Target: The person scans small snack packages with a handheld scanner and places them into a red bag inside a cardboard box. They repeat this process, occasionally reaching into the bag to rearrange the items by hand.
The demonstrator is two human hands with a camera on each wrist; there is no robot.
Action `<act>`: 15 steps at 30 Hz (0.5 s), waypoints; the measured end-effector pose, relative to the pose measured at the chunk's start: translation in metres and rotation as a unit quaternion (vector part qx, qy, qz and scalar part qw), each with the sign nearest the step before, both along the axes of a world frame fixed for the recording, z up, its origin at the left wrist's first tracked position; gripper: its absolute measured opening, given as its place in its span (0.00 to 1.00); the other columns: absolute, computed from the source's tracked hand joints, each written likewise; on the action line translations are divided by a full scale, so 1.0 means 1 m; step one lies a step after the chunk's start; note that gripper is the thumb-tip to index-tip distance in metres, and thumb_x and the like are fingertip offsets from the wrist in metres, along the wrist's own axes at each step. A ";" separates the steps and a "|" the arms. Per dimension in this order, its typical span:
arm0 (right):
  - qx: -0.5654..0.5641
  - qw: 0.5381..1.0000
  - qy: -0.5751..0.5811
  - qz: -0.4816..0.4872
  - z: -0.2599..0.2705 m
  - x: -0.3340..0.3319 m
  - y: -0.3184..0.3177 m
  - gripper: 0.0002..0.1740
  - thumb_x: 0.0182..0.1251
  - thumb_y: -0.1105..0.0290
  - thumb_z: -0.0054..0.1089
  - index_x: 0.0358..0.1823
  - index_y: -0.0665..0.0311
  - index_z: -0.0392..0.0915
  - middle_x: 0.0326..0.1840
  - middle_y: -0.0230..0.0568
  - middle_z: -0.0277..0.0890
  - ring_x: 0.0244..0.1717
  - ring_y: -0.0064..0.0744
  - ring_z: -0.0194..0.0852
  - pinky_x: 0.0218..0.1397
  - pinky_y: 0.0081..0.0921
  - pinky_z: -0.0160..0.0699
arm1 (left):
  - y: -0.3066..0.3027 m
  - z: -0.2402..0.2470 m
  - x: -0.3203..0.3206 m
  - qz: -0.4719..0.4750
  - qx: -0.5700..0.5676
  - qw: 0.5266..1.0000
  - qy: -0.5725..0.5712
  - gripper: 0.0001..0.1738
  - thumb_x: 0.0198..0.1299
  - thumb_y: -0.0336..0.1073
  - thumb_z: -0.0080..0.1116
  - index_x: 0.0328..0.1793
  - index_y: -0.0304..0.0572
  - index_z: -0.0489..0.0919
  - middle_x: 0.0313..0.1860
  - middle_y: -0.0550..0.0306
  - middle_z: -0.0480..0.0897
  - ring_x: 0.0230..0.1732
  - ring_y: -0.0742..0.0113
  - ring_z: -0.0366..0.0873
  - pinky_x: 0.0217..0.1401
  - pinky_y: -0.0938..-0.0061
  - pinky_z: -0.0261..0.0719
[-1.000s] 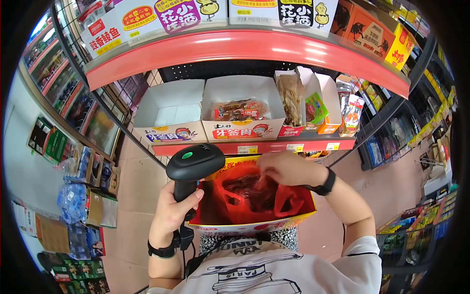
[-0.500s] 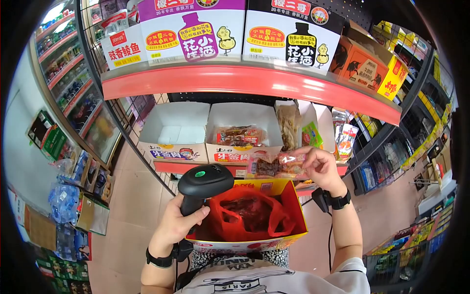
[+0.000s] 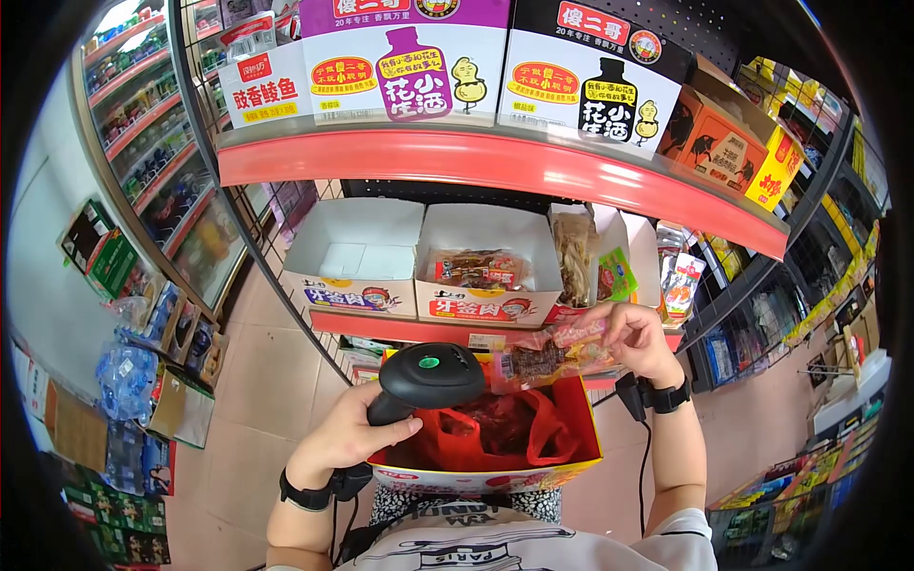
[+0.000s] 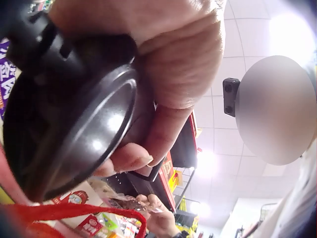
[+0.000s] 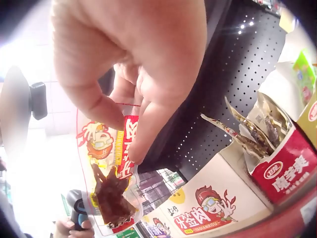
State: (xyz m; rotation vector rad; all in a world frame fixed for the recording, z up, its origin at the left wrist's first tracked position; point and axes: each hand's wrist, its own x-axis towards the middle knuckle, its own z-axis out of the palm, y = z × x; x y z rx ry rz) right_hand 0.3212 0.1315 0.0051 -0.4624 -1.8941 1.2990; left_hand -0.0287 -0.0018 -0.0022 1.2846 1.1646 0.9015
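My left hand (image 3: 354, 430) grips a black barcode scanner (image 3: 433, 379) by its handle, over the left side of a yellow and red carton (image 3: 495, 480). A red plastic bag (image 3: 547, 426) with dark packets inside fills that carton. My right hand (image 3: 640, 341) pinches a clear-windowed snack packet (image 3: 543, 364) by one end. Brown meat shows through the packet's window in the right wrist view, beside a cartoon figure. The packet's other end is close to the scanner head, above the carton's far edge. In the left wrist view the scanner (image 4: 74, 129) hides much of the scene.
On the shelf ahead stand a white display box (image 3: 350, 249) with a bare bottom and another box (image 3: 490, 306) holding similar packets. Narrow snack boxes (image 3: 576, 257) stand to their right. A red-edged shelf (image 3: 495, 157) with large cartons overhangs them. Water bottles (image 3: 126, 385) are at the left.
A second ago my right hand was at the red bag. It then came up with the packet, now tilted and closer to the scanner. The scanner has shifted right and down.
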 end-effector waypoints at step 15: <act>-0.037 0.999 0.005 0.033 -0.001 0.004 0.002 0.08 0.50 0.84 0.52 0.27 0.62 0.68 0.52 0.56 0.71 0.56 0.40 0.71 0.47 0.26 0.81 | 0.002 0.000 -0.003 -0.044 -0.021 0.999 0.014 0.15 0.52 0.32 0.64 0.45 0.37 0.76 0.28 0.68 0.73 0.30 0.80 0.68 0.33 0.81 0.68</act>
